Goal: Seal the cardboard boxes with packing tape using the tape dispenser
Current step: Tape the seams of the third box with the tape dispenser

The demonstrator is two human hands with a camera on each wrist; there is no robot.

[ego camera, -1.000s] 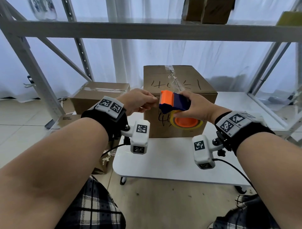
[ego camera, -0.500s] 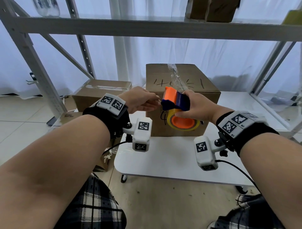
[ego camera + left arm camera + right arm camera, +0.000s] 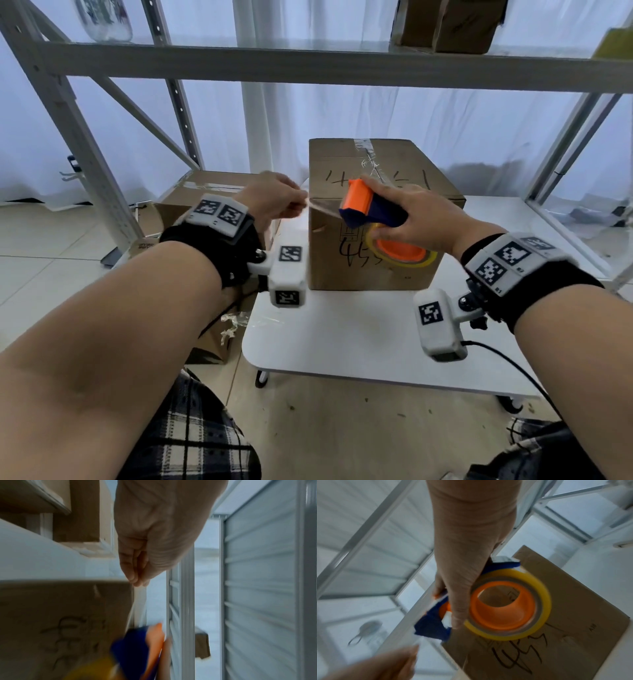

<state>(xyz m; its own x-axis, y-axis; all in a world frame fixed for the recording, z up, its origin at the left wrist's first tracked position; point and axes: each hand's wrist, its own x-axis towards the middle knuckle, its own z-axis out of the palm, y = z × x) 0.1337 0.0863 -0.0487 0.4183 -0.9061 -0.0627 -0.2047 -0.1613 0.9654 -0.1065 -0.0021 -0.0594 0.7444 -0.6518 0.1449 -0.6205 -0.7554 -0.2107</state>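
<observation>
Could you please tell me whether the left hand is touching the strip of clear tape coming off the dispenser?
Touching. In the left wrist view the left hand pinches the end of the tape strip, which runs taut to the dispenser.

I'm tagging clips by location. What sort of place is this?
Probably a storeroom or small packing area: grey metal shelving with a box on its upper shelf, taped cardboard boxes on a white table and on the floor, and a tape dispenser in hand.
</observation>
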